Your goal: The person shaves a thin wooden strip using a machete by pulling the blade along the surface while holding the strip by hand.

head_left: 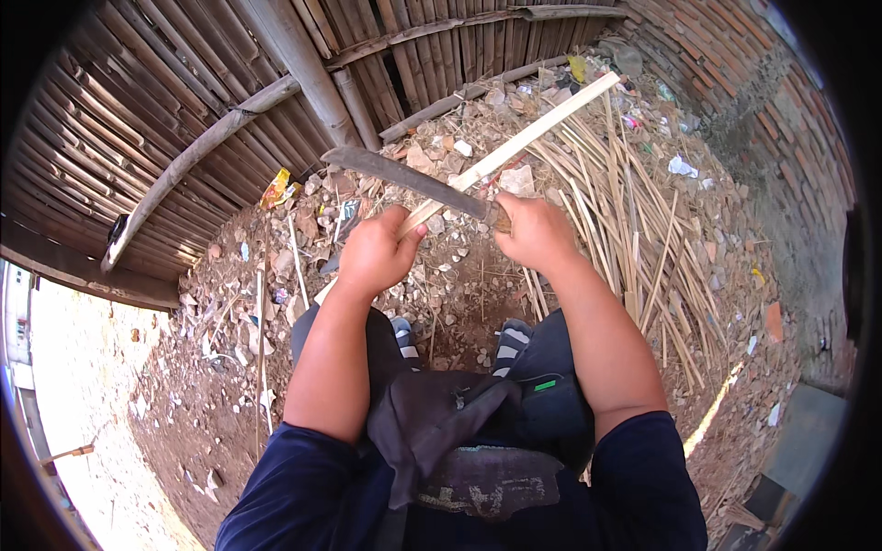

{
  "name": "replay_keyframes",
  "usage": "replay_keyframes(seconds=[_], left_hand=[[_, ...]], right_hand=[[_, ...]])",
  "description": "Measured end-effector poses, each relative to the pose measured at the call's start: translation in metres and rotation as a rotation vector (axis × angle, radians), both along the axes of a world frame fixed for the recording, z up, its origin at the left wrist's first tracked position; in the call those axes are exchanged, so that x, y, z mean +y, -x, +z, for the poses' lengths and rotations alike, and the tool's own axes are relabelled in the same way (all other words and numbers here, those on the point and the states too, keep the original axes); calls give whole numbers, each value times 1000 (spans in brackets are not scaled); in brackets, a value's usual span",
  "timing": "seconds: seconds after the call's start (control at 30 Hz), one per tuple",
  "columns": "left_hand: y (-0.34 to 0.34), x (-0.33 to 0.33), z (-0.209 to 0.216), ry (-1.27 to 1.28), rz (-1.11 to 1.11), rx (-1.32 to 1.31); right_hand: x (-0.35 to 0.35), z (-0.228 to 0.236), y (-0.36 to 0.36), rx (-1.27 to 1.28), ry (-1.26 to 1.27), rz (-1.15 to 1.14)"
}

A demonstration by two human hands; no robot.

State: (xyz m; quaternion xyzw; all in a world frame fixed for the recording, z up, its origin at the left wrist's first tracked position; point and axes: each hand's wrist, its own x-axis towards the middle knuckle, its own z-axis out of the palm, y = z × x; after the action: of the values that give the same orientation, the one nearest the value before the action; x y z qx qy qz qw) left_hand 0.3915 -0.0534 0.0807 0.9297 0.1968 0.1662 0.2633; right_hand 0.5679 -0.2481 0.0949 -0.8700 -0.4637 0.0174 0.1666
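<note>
My left hand is closed around a long pale strip of split bamboo, which slants up to the far right. In my right hand is the wooden handle of a machete. Its dark, worn blade points to the far left and crosses the bamboo strip just ahead of my left hand. The blade seems to lie against the strip; whether it cuts in I cannot tell. Below my left hand, the strip's lower end shows partly beside my knee.
A heap of split bamboo strips lies on the ground to the right. Stones and litter cover the dirt around my feet. A bamboo wall stands at the far left, a brick wall at the right. A dark cloth rests on my lap.
</note>
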Motion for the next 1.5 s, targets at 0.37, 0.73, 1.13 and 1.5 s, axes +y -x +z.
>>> replay_keyframes(seconds=[0.37,0.73,1.13,1.5], left_hand=[[-4,-5,-3,68,-37,-13],[-9,-13,-4,81,-61,-65],[-10,-9,-6,17,-67,-60],[-9,-7,-6,78,-29,-31]], right_hand=[[-5,-2,0,1,-93,-6],[-13,11,-1,-59,-26,11],[-17,5,-4,-36,-40,-22],[-20,-7,-5,-86,-98,3]])
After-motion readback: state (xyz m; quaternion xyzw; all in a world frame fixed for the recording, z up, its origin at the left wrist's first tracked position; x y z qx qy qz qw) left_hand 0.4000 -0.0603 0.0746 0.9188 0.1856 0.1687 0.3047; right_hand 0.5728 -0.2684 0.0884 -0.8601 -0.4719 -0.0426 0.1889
